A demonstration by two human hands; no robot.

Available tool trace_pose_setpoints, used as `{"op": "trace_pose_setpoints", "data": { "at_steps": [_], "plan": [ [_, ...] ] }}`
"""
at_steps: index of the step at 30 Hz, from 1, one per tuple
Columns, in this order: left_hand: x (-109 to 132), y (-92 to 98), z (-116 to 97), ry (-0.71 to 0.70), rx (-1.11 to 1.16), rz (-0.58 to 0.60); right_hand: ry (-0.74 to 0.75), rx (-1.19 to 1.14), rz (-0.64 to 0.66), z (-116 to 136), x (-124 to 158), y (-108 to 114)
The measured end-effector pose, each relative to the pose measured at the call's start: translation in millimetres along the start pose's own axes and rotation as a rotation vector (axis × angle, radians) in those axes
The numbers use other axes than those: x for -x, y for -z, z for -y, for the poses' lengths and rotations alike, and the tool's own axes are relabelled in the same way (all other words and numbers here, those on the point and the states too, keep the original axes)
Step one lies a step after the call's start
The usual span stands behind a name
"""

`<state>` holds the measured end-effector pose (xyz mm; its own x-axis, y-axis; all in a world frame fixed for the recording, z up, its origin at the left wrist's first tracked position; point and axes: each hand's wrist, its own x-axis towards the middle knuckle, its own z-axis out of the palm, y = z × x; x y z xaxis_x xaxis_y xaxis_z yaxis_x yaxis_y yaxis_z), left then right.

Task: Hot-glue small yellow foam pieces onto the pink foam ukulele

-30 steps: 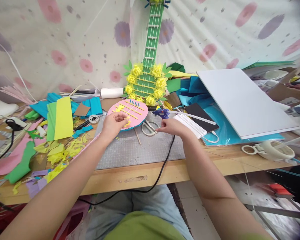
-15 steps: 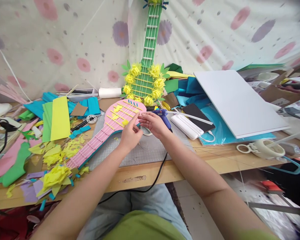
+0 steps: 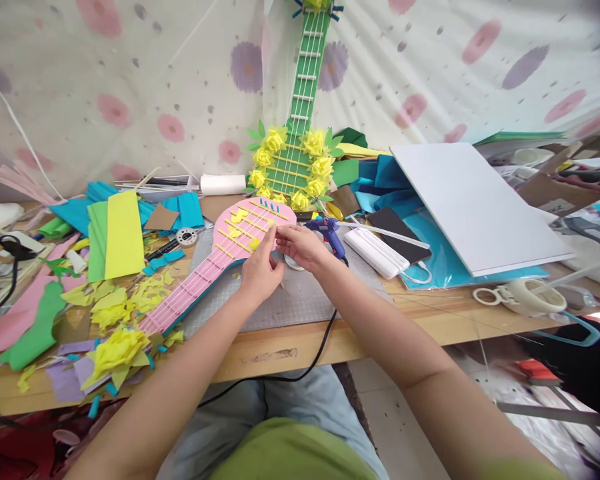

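A pink toy guitar (image 3: 235, 230) with white strings, yellow strips and yellow notes lies slantwise on a grey cutting mat (image 3: 260, 313). Over the near right edge of its body, my left hand (image 3: 263, 270) is closed, its fingertips pinched together. My right hand (image 3: 300, 245) meets it there, also closed in a pinch; whatever sits between the fingertips is too small to make out. Just right of that hand lies a blue glue gun (image 3: 327, 233) with a white glue stick in its back. Behind them a green toy guitar (image 3: 290, 163) ringed with yellow paper flowers leans on the curtain.
Yellow scraps and a yellow paper flower (image 3: 117, 353) lie at left, beside coloured paper strips (image 3: 125, 233). To the right are a white power strip (image 3: 375, 252), a white board (image 3: 470, 207) and a tape roll (image 3: 535, 297). The black cable (image 3: 300, 370) hangs over the front edge.
The view has shifted slightly. My right hand's fingers have drawn closer together against the left fingertips; the guitar and glue gun stay in place.
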<state>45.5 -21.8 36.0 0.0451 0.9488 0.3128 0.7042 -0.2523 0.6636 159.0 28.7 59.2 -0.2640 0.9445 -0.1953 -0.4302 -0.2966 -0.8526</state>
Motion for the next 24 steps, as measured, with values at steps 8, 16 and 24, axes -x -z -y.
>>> {"op": "trace_pose_setpoints", "data": {
  "at_steps": [8, 16, 24],
  "plan": [
    [4, 10.6, 5, -0.025, -0.019, 0.018, 0.116, 0.108, 0.037, 0, 0, -5],
    [10, 17.4, 8, -0.019, -0.006, 0.008, 0.110, 0.128, -0.009, 2, 0, -7],
    [5, 40.8, 31, 0.016, 0.068, -0.350, -0.133, 0.399, -0.015, 8, 2, 12]
  ]
}}
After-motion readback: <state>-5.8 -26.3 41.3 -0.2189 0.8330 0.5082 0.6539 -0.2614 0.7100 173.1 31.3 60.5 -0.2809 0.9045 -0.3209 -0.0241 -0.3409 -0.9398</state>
